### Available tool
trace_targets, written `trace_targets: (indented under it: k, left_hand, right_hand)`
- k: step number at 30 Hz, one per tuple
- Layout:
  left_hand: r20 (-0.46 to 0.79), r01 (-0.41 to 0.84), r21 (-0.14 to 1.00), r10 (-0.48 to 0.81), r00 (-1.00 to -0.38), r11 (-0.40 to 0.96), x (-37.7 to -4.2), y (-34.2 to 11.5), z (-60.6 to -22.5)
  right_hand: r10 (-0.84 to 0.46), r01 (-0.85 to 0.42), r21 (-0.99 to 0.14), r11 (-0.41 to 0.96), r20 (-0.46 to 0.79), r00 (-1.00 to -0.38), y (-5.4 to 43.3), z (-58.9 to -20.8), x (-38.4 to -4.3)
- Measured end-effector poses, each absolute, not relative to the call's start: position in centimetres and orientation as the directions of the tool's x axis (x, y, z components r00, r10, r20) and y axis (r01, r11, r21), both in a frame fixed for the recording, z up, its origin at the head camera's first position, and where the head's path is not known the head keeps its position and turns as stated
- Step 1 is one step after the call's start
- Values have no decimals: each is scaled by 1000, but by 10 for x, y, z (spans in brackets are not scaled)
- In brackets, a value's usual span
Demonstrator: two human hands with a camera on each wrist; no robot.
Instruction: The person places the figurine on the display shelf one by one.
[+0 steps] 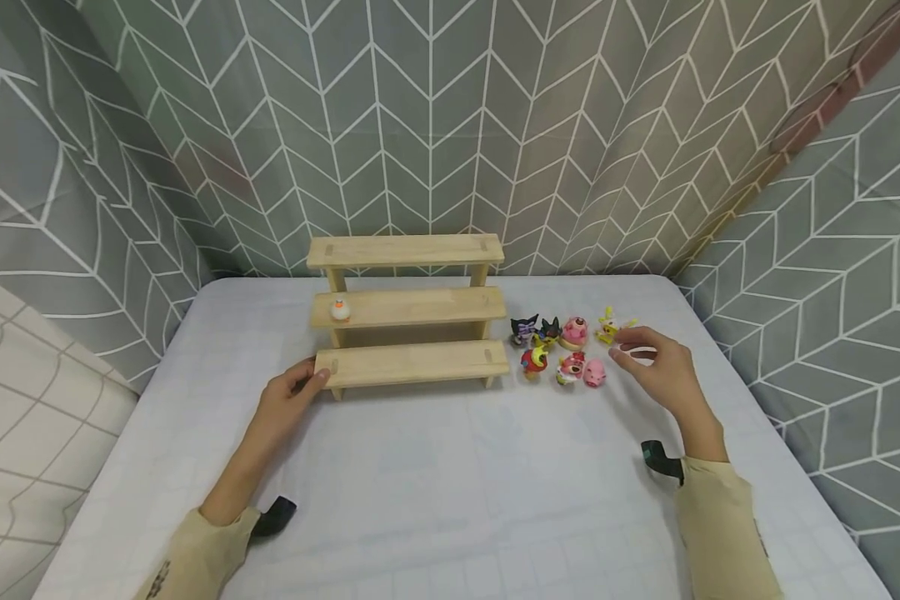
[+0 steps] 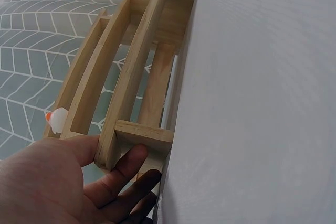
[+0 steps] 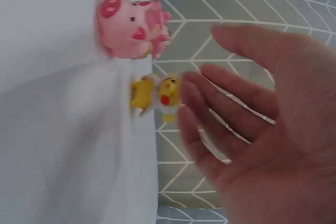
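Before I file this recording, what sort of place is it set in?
Probably a makeshift tabletop filming corner: patterned curtains hang around a white-covered table, on which stand a three-tier wooden stand and small toy figures.

The bench (image 1: 450,483) is softly lit, faint shadows are cast; the curtain (image 2: 31,56) is bowed by distortion in 2 wrist views.

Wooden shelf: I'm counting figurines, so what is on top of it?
Just one white-and-orange figurine shows, near the left end of the middle step. The left hand hides a bit of the bottom step at its left end.
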State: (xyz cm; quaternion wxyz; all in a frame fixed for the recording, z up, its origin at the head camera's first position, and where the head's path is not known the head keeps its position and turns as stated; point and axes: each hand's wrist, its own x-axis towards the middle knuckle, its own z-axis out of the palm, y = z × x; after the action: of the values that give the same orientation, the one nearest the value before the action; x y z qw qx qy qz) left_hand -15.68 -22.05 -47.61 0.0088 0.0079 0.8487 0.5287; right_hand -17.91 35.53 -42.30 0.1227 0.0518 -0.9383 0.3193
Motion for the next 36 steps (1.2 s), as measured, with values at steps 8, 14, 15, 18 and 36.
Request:
trace_targets:
  k: [8,14,15,18,36]
  left_hand:
    - [18,25,897,21,-1000,440,-157,-221,-478]
    - [18,23,896,17,-1000,444,-156,-221,-479]
    - [18,23,896,16,-1000,443,-156,-222,-479]
    - [16,22,898,15,-1000,440,-156,-222,-479]
    - [31,37,900,21,-999,435,-154,-220,-475]
  right_hand:
    - [-102,-118,-615,780,61,-993,353,-437,-182]
    - [-117,-109,-605,789,26,-993,345,-446,-186]
    - [-114,-104,-603,791,22,-993,343,-447,-187]
    - [-99,-84,-602,794,8,-995,339,-447,-187]
    - [-129,-100,-605,790,-5,-992,339,-445,-182]
